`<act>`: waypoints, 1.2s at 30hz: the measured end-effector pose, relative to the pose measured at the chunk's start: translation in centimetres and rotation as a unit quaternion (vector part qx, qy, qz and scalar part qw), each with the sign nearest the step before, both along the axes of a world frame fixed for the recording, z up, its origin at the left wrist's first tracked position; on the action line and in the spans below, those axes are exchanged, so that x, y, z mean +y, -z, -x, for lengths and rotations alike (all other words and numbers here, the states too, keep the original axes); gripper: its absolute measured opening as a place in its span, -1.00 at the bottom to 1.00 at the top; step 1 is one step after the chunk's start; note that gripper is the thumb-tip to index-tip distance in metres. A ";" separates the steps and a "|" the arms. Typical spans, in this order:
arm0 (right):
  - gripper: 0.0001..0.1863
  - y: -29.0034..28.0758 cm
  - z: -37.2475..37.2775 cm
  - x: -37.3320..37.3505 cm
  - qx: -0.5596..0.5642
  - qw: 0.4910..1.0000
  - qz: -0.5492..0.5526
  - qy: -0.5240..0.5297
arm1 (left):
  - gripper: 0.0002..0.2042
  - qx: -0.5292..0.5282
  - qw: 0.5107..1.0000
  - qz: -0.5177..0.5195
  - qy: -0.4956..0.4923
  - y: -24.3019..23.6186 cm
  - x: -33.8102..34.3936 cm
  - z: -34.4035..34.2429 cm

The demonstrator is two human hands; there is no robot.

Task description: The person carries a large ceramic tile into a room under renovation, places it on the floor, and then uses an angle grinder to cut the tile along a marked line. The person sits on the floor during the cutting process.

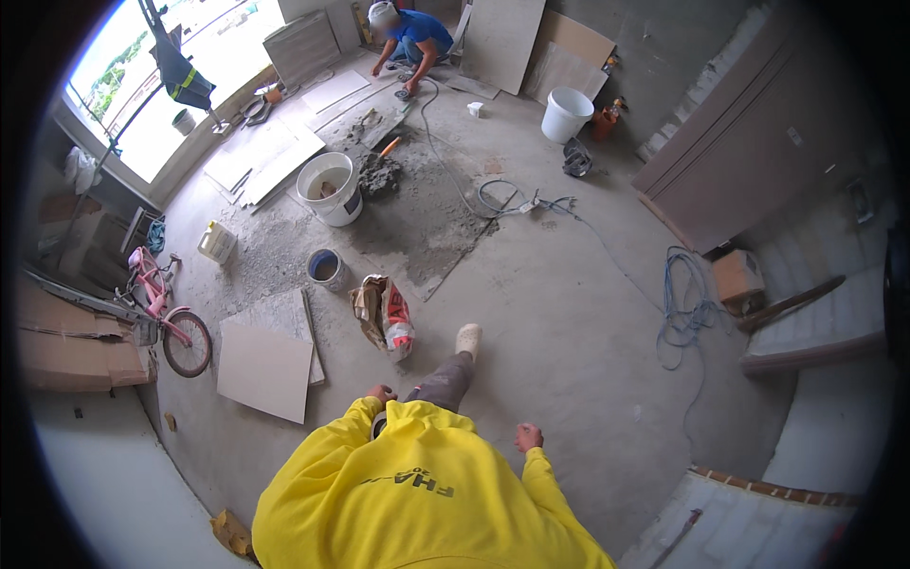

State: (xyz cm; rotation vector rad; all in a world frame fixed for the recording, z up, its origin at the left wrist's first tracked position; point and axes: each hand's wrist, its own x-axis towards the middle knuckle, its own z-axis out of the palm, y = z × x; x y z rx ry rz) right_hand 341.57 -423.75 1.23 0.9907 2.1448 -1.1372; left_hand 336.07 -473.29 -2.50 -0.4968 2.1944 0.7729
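I stand on a bare concrete floor (569,322) in a yellow sweatshirt (417,484), one light shoe (467,339) stepped forward. My left hand (382,394) hangs by my hip with curled fingers; a small dark shape sits just below it, too small to make out. My right hand (528,436) hangs at my other side, closed in a loose fist with nothing in it. Nearest to my left hand are a torn, crumpled sack (386,318) and a stack of beige tiles (265,365) lying flat on the floor.
Ahead stand a small blue bucket (325,266), a white bucket (330,188), a mortar pile (379,175) and a pale jug (216,242). A pink bicycle (166,313) stands left. Blue cable (687,303) and a cardboard box (737,275) lie right. A person in blue (412,38) crouches far back.
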 end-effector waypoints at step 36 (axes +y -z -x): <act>-0.63 -2.3 60.7 44.0 -0.106 0.993 -0.015 -0.045 | -0.59 -0.078 0.990 0.045 -0.111 -4.2 35.8 52.0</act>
